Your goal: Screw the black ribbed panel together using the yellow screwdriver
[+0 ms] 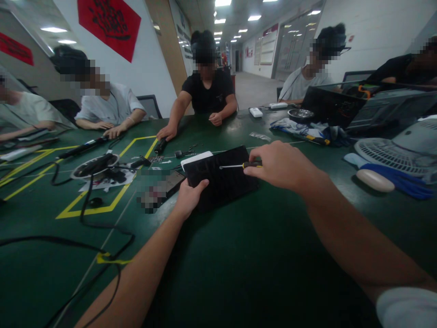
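My left hand (187,198) is closed on the left edge of a flat black rectangular panel (223,184), its thumb lying on the face. The panel is tilted up over the green table. My right hand (285,167) grips the dark and yellow handle of a screwdriver (233,166). Its thin metal shaft points left across the panel's upper part; whether the tip touches the surface I cannot tell. Behind the panel's upper left corner shows part of a white flat object (196,160). A phone-like item (170,184), partly blurred out, lies left of my left hand.
Black cables (85,223) run over the table's left side near my left forearm. A dish of dark parts (97,166) stands beyond them. To the right are a grey fan (392,148), blue gloves (406,180) and a computer mouse (375,180). Several people sit around the table.
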{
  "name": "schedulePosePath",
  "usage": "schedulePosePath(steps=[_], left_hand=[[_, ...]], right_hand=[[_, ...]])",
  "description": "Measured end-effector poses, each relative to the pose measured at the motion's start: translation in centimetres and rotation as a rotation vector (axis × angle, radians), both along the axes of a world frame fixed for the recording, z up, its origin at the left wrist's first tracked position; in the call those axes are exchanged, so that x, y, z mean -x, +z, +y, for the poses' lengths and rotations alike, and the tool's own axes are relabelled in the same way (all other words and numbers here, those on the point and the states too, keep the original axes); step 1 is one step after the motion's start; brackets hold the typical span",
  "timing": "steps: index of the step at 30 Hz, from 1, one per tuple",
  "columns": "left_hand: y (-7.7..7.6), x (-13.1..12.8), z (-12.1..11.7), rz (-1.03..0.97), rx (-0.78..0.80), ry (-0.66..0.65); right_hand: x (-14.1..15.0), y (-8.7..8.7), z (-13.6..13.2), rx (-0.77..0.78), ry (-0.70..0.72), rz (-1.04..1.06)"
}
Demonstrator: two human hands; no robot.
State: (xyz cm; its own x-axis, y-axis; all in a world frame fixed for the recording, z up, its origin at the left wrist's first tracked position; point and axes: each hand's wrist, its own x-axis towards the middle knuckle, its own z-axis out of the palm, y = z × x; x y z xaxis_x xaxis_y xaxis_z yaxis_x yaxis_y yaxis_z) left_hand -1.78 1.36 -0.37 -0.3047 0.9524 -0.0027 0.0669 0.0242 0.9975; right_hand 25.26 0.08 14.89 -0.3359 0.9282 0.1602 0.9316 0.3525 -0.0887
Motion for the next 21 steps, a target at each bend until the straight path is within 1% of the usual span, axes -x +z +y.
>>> schedulePosePath(steps=[9, 17, 21], left_hand=[[-0.32, 0.04, 0.24, -0.001, -0.011, 0.002], [-0.77, 0.34, 0.45, 0.002, -0.016, -0.020], [-0.60, 0.23, 0.33, 0.005, -0.022, -0.025]], right_hand=[[-0.25, -0.23, 0.41, -0.002, 0.012, -0.013], [-0.12, -0.06, 0.35, -0.017, -0.011, -0.052], [-0.10, -0.05, 0.34, -0.013, -0.024, -0.047]])
